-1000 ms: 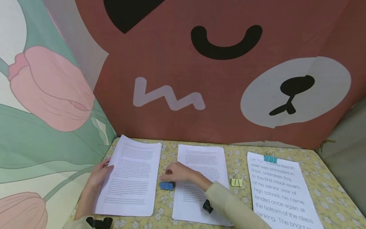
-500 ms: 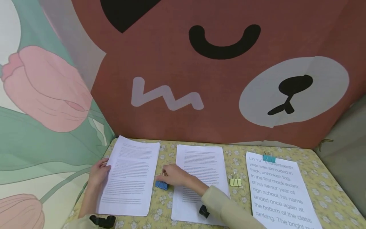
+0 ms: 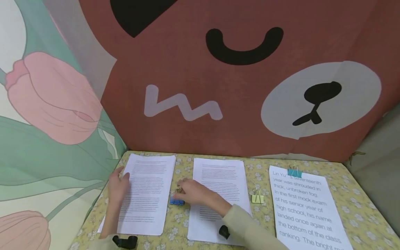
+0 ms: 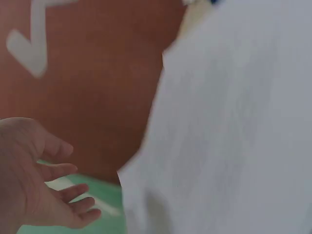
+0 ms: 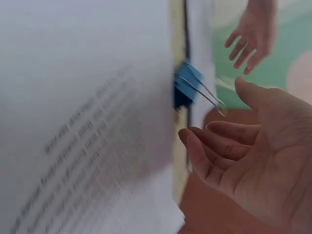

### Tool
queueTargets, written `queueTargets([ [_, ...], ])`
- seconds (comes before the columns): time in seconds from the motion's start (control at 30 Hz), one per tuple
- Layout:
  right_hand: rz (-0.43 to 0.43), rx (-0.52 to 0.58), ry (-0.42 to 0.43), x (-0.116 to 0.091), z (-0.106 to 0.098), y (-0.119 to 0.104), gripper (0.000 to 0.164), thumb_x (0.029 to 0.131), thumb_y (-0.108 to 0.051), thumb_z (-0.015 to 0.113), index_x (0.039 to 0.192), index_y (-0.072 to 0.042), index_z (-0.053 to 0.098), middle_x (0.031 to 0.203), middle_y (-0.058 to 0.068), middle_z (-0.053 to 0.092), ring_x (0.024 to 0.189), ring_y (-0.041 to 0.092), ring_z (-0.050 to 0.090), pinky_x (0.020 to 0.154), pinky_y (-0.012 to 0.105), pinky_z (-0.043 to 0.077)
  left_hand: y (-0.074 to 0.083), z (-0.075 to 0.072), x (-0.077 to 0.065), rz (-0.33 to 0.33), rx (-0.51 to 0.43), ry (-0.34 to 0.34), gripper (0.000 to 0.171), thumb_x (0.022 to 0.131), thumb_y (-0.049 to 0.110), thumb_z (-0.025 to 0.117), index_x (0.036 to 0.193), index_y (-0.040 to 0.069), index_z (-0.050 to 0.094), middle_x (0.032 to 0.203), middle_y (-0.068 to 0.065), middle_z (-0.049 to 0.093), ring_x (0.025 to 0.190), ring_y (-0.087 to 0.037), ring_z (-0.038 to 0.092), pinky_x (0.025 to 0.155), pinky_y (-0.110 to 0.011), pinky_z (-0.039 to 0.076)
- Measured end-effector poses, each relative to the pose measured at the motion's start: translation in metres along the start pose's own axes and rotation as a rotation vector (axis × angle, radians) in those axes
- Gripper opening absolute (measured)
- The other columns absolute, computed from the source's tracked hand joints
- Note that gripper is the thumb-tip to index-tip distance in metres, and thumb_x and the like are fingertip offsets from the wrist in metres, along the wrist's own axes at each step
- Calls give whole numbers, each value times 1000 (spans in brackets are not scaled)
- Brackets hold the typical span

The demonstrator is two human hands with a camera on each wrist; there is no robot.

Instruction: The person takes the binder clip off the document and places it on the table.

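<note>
Clock is set on the head view, centred on the blue clip (image 3: 177, 201). Clip sits on the floral table (image 3: 178, 227) in the strip between left stack (image 3: 145, 194) and middle stack (image 3: 215, 173), closest to left stack; I can't tell if it touches.

Right hand (image 3: 193, 192) is over it from 2 o'clock. My right wrist feed shows fingers loosely bent, thumb well apart from them, wire handles (image 5: 204, 92) pointing into that gap with space round them. Nothing pinched.

Left hand (image 3: 118, 185) at 10 o'clock, by left stack's outer edge. Fingers spread and slightly bent, nothing in them. Can't tell from here if it touches paper. One paper corner pokes out at that stack's 8 o'clock.

Middle stack at 3 o'clock, under the right forearm. Beyond it, same bearing: yellow clip (image 3: 257, 199), then large-print sheet (image 3: 303, 208), teal clip (image 3: 294, 173) on its 11 o'clock edge.
</note>
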State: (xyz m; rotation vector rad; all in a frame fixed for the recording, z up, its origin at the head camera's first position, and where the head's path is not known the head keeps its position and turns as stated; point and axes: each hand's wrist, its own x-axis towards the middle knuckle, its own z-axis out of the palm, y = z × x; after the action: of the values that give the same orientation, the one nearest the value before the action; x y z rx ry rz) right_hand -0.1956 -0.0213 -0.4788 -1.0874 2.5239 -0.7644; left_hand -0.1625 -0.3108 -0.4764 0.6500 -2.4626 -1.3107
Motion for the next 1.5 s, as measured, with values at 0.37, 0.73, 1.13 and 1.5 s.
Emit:
queueTargets([
  [0.37,105,164,327,-83,-64,47,34,105,-28,63,126,-1,68,108,6,72,98,21,68,82,38,57,91,75,-61,272,-267,-127,35,106,7,55,138,-5,59,141,-25,57,133,-42,53,108,-54,46],
  [0.73,332,132,519,-191,-113,107,41,108,-31,58,132,1,64,111,9,72,103,30,68,84,47,57,146,172,-129,334,-302,-489,30,102,7,59,129,0,66,132,-20,65,118,-37,65,98,-49,54],
  [1.13,569,172,628,-277,-128,146,53,109,-39,54,136,7,57,121,24,68,107,40,67,79,38,59,169,245,-189,298,-339,-757,30,101,14,60,127,3,67,124,-17,69,111,-28,69,92,-41,56],
  [1.5,785,273,649,-326,-119,188,65,110,-46,45,142,11,47,132,35,57,112,43,61,77,23,50,176,280,-222,191,-333,-865,34,101,19,60,132,5,66,125,-10,70,117,-29,66,102,-49,51],
])
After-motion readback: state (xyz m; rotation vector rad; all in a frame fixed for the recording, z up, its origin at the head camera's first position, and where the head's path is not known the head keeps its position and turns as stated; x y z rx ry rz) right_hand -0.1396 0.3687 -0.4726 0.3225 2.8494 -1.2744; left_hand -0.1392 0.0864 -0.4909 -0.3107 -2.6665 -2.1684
